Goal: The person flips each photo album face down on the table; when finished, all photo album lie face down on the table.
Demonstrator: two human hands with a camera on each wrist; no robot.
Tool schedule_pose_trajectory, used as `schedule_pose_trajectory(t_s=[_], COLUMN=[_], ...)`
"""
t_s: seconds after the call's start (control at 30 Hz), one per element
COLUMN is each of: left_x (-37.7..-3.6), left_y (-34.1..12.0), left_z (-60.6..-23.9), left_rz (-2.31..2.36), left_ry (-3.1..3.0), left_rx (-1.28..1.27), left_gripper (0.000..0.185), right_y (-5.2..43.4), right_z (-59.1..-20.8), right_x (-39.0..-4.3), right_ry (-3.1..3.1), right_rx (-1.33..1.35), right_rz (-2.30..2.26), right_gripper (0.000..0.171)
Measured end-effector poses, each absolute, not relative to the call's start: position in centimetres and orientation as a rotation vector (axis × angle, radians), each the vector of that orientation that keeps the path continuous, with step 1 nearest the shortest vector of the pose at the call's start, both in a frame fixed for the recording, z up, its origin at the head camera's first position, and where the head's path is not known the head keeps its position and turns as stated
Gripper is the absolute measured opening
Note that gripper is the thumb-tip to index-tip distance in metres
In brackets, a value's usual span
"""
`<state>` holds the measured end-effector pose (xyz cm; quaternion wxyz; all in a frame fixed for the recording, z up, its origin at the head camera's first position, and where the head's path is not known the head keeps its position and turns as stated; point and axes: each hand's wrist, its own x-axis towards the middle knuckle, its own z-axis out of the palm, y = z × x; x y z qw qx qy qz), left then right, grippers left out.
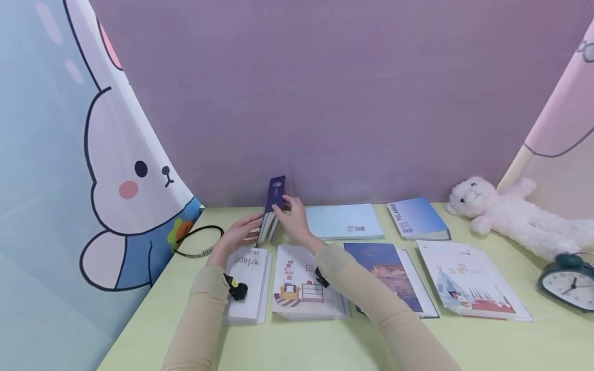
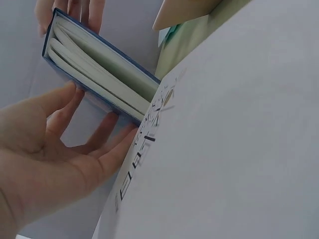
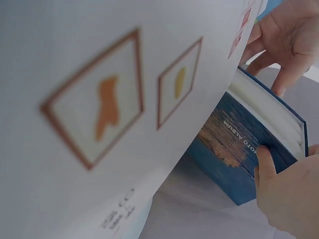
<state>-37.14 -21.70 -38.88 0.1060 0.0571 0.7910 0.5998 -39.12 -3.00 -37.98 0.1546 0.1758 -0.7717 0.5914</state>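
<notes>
A dark blue photo album stands on end near the back of the table, its pages slightly fanned apart. My right hand grips it, with the thumb on the front cover, as the right wrist view shows. My left hand is at the album's other side, its extended fingers touching the cover. In the left wrist view the page edges of the album show between the hands. Below my left forearm lies a white album with black lettering; under my right wrist is an album with a drawn room.
Farther right lie a sunset-sea album, a tent-picture album, a light blue album and a blue Polaroid album. A black headband sits left, a white plush toy and an alarm clock right.
</notes>
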Motion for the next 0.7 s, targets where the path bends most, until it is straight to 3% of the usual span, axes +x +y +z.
schedule_pose_trajectory(t_s=[0.7], left_x=[-37.3], left_y=[-22.6], left_z=[-38.8], left_rz=[1.537], left_ry=[2.467], left_rx=[0.15], left_gripper=[0.043], right_y=[-2.2], right_z=[-38.5], right_x=[-39.7], right_ry=[-2.381], right_rx=[0.404], right_rz=[1.603], right_gripper=[0.053])
